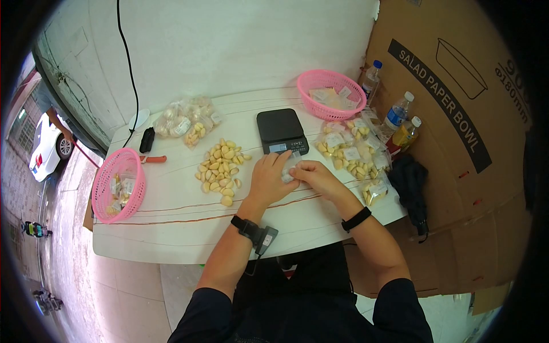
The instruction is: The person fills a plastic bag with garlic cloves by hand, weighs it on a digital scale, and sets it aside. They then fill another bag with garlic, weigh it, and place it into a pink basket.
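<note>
Both the left hand and right hand are pinching a clear bag between their fingers, its long axis apparently running near to far, beside the scale's near edge.

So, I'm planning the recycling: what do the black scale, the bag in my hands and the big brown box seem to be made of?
Black scale: matte-looking plastic, by its even dark colour, though the platform may differ. Bag: likely thin plastic film, as it looks see-through. Brown box: dull cardboard, by its flat, printed brown panels.
</note>
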`<control>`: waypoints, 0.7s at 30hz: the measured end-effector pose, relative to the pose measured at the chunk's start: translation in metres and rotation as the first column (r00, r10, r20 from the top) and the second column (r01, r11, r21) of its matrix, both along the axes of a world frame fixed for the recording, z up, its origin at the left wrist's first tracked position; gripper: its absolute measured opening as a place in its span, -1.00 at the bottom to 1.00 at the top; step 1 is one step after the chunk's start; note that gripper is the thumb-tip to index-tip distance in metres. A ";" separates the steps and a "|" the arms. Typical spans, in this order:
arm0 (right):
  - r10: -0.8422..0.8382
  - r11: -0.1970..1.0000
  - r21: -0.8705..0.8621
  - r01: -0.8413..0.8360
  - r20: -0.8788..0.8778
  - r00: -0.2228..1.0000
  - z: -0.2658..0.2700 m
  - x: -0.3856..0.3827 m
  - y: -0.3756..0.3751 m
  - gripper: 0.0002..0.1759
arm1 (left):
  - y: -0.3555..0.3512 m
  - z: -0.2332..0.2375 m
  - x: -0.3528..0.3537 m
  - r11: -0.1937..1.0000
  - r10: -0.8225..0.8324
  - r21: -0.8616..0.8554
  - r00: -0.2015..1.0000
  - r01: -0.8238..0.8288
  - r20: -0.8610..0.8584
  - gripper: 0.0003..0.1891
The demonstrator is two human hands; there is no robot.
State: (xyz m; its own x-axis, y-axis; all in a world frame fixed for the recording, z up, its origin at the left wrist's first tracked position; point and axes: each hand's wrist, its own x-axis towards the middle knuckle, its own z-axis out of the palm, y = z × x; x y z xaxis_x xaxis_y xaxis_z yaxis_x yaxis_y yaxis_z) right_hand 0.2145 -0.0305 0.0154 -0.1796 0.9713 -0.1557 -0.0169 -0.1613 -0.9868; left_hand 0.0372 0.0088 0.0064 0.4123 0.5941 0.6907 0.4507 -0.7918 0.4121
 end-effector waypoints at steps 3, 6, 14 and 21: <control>-0.017 0.999 0.031 0.018 -0.013 1.000 -0.004 0.000 0.002 -0.86 | 0.000 0.000 0.000 1.000 -0.002 0.004 1.000 0.002 0.005 -0.33; -0.047 0.999 0.017 0.048 -0.069 0.997 -0.003 -0.002 0.000 -0.85 | 0.001 -0.002 0.000 1.000 -0.010 0.017 1.000 0.009 0.014 -0.31; -0.136 0.990 -0.052 0.133 -0.067 0.988 0.005 -0.005 -0.004 -0.83 | 0.002 -0.004 0.001 1.000 -0.001 0.022 1.000 0.001 0.010 -0.31; -0.181 0.983 0.016 0.185 -0.153 0.972 0.001 -0.008 -0.003 -0.82 | 0.002 -0.002 0.001 1.000 0.013 0.020 1.000 -0.014 0.020 -0.35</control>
